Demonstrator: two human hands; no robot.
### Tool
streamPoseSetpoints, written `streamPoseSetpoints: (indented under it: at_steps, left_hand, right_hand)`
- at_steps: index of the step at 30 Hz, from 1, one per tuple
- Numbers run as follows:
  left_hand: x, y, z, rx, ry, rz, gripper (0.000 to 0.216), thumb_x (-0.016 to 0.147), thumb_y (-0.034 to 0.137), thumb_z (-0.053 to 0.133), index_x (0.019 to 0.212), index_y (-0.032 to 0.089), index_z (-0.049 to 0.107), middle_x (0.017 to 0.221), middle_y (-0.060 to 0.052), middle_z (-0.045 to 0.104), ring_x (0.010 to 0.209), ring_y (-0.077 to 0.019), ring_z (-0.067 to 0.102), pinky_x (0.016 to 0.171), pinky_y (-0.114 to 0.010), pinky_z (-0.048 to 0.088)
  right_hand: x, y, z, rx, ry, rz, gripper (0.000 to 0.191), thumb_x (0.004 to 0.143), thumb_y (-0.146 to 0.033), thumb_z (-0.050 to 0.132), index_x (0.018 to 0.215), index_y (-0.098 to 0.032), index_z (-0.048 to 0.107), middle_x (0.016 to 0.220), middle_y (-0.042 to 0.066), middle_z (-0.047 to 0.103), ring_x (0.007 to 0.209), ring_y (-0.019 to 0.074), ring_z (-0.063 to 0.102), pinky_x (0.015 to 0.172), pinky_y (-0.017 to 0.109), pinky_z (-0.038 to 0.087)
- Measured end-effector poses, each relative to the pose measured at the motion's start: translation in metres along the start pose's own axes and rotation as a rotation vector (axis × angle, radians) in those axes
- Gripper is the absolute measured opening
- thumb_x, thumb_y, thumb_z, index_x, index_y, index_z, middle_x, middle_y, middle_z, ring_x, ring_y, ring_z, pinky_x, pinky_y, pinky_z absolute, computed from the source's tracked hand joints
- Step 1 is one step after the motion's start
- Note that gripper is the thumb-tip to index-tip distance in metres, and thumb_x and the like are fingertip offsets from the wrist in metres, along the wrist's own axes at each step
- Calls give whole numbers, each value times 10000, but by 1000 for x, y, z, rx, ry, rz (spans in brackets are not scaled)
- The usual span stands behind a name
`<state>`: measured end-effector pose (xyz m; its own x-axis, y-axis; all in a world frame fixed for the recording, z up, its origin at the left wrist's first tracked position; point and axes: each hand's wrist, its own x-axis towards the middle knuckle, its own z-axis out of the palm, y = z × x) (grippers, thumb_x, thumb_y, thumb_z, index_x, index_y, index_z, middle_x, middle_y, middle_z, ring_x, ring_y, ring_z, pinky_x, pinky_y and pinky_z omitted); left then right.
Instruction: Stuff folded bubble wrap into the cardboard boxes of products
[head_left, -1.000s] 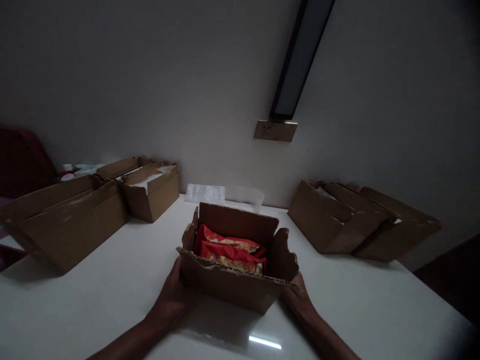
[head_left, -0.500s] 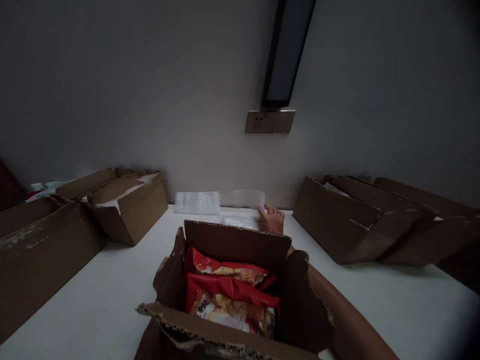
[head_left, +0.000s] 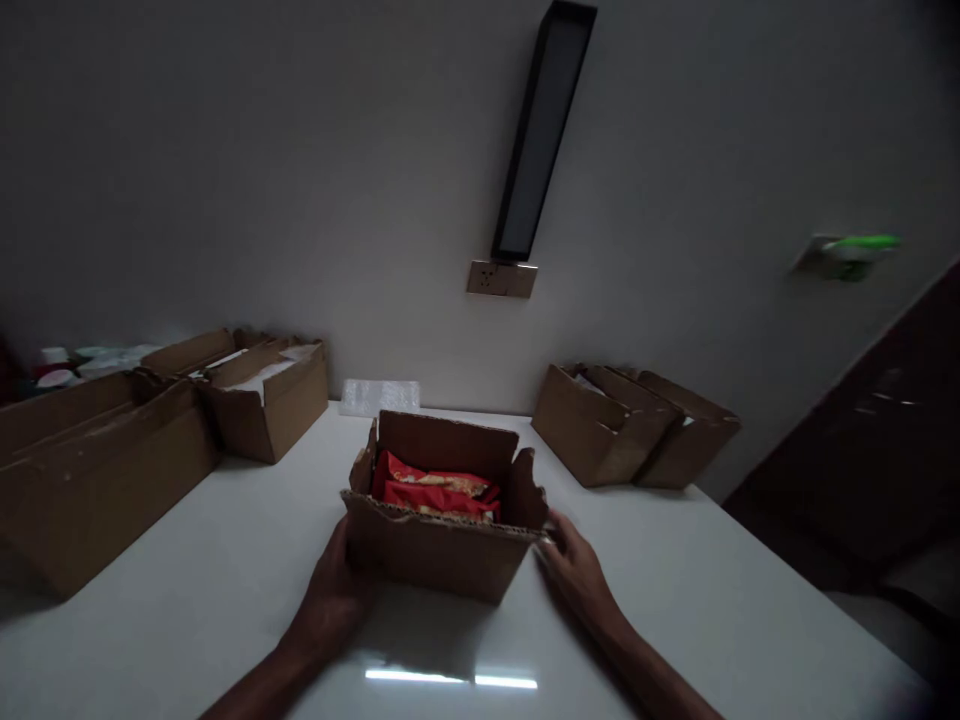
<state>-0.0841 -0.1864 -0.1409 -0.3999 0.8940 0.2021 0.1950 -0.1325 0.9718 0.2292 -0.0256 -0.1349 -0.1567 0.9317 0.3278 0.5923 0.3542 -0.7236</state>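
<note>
An open cardboard box with ragged top edges is in front of me over the white table. Inside it stand red snack packets with food pictures on them. My left hand grips the box's left side, its fingertips partly hidden by the box. At the right side my right hand holds the near corner. Whether the bottom of the box touches the table I cannot tell. A clear sheet of bubble wrap lies behind the box near the wall.
Several cardboard boxes line the left, the nearest being a long box. More boxes stand at the back right. A wall socket sits below a long dark panel. The white table's right edge runs diagonally.
My right hand has come back from the plastic sheets by the wall to the box's right side. The box is now farther from me. Only one sheet still shows.
</note>
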Motion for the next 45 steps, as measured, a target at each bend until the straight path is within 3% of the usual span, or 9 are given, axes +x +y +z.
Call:
streamPoseSetpoints:
  at_steps: [7,10,15,21,26,30,36,39,45]
  left_hand:
    - [2,-3,-2,25,51,2,676,676,272,683,1310,164,476,1260,-114,639,1150,-288,614,986,-409,505]
    - [-2,1,0,39,71,-2,612,671,300,715,1236,170,518,1170,-90,679,1070,-269,649,915,-383,538]
    - [16,2,13,104,160,-12,597,687,246,727,1231,145,502,1204,-117,663,1092,-250,643,952,-374,520]
    - [55,-2,19,164,247,-61,625,732,164,693,1310,139,455,1226,-145,644,1145,-259,621,1001,-398,484]
    - [18,-3,16,161,270,-107,671,800,179,597,1412,83,339,1338,-218,550,1224,-273,574,1055,-442,443]
    - [-57,3,28,301,79,76,665,769,198,607,1402,148,409,1437,-170,476,1353,-296,448,1154,-500,326]
    - [-113,25,58,497,-389,523,837,724,185,635,1493,215,306,1487,-151,444,1378,-332,396,1135,-552,317]
    - [-108,37,74,461,-460,447,681,771,188,587,1430,202,416,1270,-121,623,1140,-277,569,1020,-482,426]
    - [-82,42,95,481,-384,54,704,757,205,593,1435,182,408,763,14,633,727,-188,588,789,-341,478]
  right_hand:
    - [-100,-46,-48,261,-304,146,805,845,-561,552,1510,-172,321,674,-25,627,603,180,613,601,324,505]
    - [-85,-67,-41,172,-254,-16,625,829,-520,603,1359,-199,522,975,76,715,820,212,668,688,330,527]
    - [-19,-87,7,101,-238,-224,495,872,-321,489,1346,-186,528,1256,125,661,1006,229,667,788,362,545]
    - [-2,-49,-12,18,-341,-246,503,789,-265,579,1287,-203,609,1326,117,639,1190,278,601,958,448,486]
    - [-49,-11,-44,-383,-292,-412,338,845,-249,566,1153,-200,697,1253,128,681,1168,305,604,960,493,446]
    - [-77,-19,-36,-465,-194,-491,310,953,-215,429,1022,-179,729,1078,129,740,994,274,655,878,449,456]
    - [-119,-65,-40,-115,-459,-417,276,961,-346,480,1004,-255,737,952,61,764,880,241,678,824,420,509]
    - [-129,-76,-50,50,-552,-272,292,955,-387,477,1007,-258,733,980,51,764,898,237,692,808,399,542]
    - [-151,-62,-65,-174,-44,-433,268,935,-361,536,1129,-251,683,1070,102,725,1005,278,654,881,465,498]
